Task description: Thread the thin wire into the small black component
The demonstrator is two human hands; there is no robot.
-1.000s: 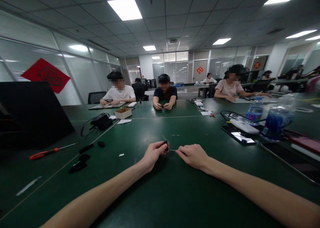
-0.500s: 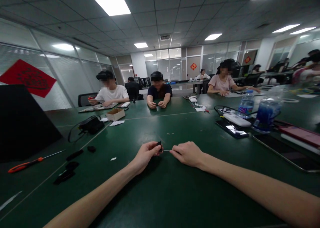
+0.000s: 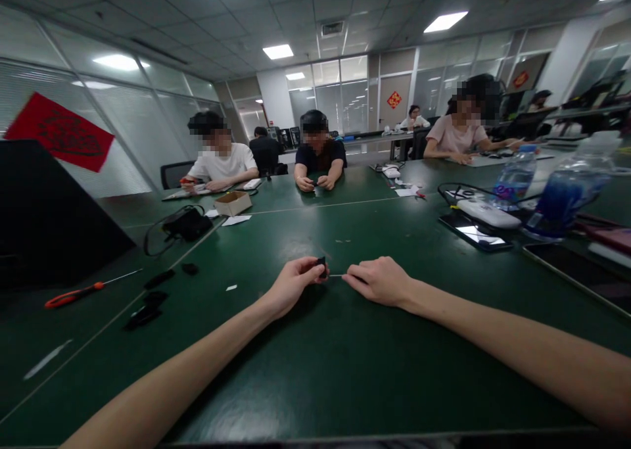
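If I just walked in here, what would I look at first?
Two bare arms stretch over the dark green table. In the middle, the left hand pinches a small black part, and the right hand holds a thin metal pin up to it. Off to the left lies an orange-handled screwdriver, and a big red paper sign hangs on the window behind it.

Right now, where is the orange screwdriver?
The screwdriver lies on the table at the head view's far left, before the black board, left of the black parts.
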